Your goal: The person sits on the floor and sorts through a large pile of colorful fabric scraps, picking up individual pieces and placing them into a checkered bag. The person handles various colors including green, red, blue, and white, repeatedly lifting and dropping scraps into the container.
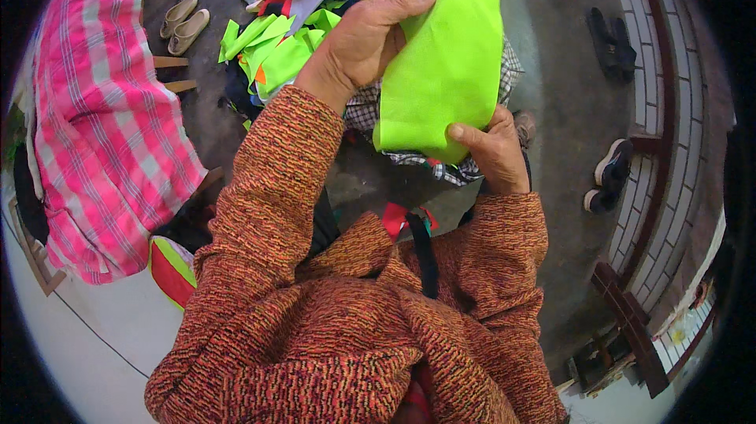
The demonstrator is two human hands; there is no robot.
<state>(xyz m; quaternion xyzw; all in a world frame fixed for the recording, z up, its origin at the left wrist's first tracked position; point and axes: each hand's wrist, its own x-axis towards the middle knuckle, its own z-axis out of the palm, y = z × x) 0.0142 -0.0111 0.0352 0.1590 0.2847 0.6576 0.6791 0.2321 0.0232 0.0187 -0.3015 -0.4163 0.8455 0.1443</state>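
Observation:
A piece of bright lime-green fabric (pixel 445 62) hangs between my hands, raised above the floor. My left hand (pixel 366 38) grips its upper left edge, thumb lying on the front and the other fingers hidden behind. Lower down, my right hand (pixel 500 152) pinches its bottom right edge with the thumb in front. Behind the fabric a black-and-white checked cloth (pixel 364 111) shows in part. Just beyond my left hand lies a heap of fabric scraps (pixel 279 50) in lime green, red, grey and dark colours.
To the left a pink-and-white plaid cloth (pixel 110 125) drapes over something with wooden legs. Beige shoes (pixel 186 26) stand beside it. Dark sandals (pixel 613 44) and black-and-white shoes (pixel 610 174) sit by the brick-patterned wall (pixel 669 109) at right. A red-and-green padded item (pixel 173 270) is low on the left.

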